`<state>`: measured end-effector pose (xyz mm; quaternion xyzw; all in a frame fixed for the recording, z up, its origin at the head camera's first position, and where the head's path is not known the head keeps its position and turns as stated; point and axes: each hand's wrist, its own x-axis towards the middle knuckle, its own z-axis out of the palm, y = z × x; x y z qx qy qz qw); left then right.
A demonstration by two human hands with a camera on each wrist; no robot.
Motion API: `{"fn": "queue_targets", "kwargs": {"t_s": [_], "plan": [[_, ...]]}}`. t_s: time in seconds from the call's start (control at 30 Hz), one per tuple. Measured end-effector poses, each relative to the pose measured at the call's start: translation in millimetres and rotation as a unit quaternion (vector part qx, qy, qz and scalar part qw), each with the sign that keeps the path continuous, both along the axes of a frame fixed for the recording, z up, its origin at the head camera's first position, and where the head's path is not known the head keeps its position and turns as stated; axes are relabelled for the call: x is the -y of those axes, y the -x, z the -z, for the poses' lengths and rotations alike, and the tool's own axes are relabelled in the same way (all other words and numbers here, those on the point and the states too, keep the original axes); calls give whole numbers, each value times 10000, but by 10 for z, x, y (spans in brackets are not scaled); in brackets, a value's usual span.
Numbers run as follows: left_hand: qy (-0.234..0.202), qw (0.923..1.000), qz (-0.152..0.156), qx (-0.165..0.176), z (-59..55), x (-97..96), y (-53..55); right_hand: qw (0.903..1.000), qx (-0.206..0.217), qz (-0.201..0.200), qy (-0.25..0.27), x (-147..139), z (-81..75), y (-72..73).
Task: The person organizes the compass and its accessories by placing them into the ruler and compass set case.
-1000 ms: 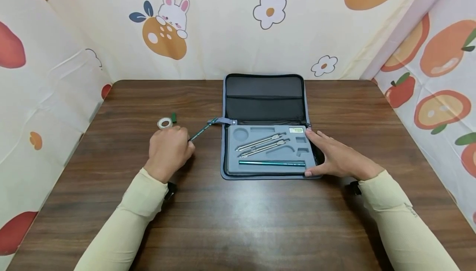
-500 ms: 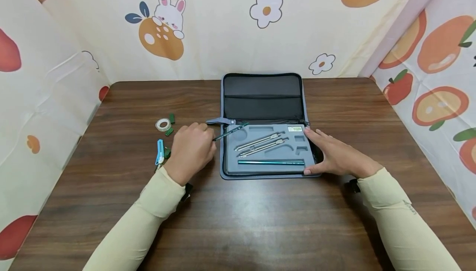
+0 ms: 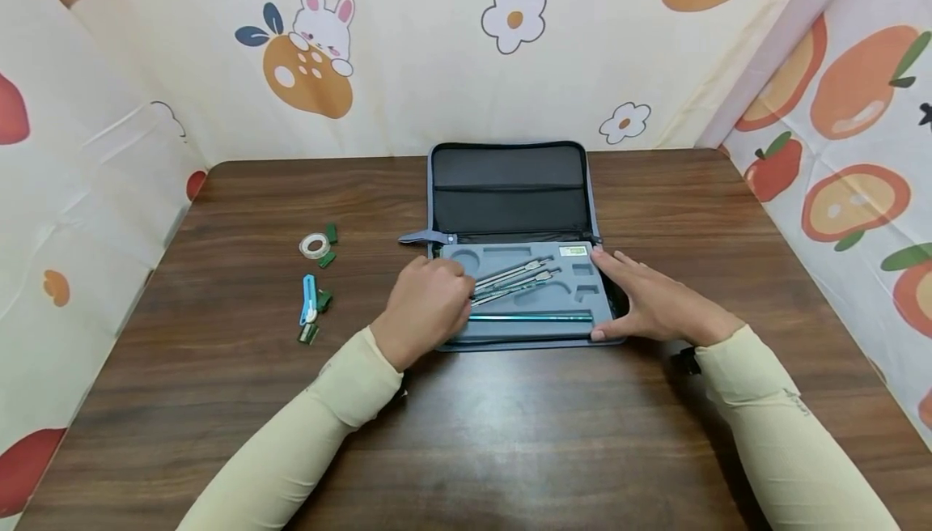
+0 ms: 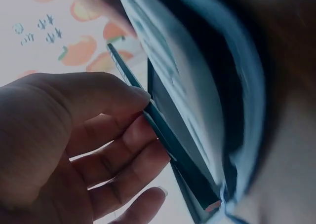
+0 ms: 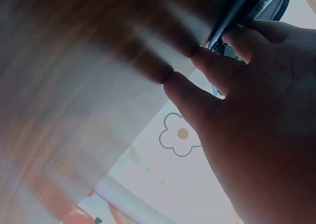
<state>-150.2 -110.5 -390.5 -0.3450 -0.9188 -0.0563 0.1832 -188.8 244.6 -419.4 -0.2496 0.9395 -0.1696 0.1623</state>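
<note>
My left hand point(image 3: 429, 312) is over the left part of a grey moulded tray point(image 3: 476, 335) in an open blue zip case point(image 3: 433, 191). Thumb and fingers pinch a dark green pencil point(image 4: 165, 130), plain in the left wrist view; from the head it blends with the silver compasses point(image 3: 535, 266). Another teal pencil point(image 3: 546, 318) lies along the tray's front slot, its left end hidden by the hand. My right hand point(image 3: 662, 308) rests at the case's right side, thumb and fingers spread along the edge. In the right wrist view some fingertips point(image 5: 173, 78) touch the wooden table.
Left of the case lie a white tape roll point(image 3: 315, 246), a light blue cutter point(image 3: 309, 300) and several small green pieces point(image 3: 326, 259). A strap point(image 3: 425, 237) sticks out from the case's left side. Printed cloth point(image 3: 408, 53) hangs behind the table.
My left hand has carried the pencil rightward from beside the tape roll to over the tray, uncovering the cutter and green pieces. The right hand has stayed at the case's edge.
</note>
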Motion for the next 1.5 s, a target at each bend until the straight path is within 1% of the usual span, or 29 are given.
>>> {"fn": "queue_targets", "kwargs": {"t_s": [0.07, 0.13, 0.3, 0.4, 0.47, 0.63, 0.9, 1.03, 1.17, 1.3, 1.5], "plan": [[-26, 9998, 167, -44, 25, -65, -15, 10000, -8, -11, -3, 7, -7, 1], [-23, 9994, 313, -159, 49, -127, -26, 10000, -18, -9, 21, 11, -14, -1], [98, 9974, 566, -426, 96, -264, -44, 9999, -56, -28, 95, 16, -36, -18], [178, 9968, 649, -427, 111, -322, -57, 9999, -57, -27, 94, 23, -49, -26], [226, 9968, 677, -369, 117, -352, -61, 10000, -47, -10, 84, 27, -55, -27], [310, 9970, 650, -270, 141, -404, -51, 10000, -11, 11, 46, 26, -67, -24], [123, 9979, 630, -108, 182, -503, -37, 10000, -20, -26, 79, 18, -64, -23], [147, 9980, 602, -113, 187, -539, -49, 9999, -38, -36, 88, 18, -56, -20], [184, 9984, 531, -83, 178, -543, -50, 10000, -29, -20, 78, 18, -57, -19], [106, 9987, 501, 10, 170, -533, -44, 10000, -14, 16, 67, 15, -66, -27], [22, 9989, 468, 58, 192, -509, -36, 10000, -36, 49, 75, 8, -35, -31]]}}
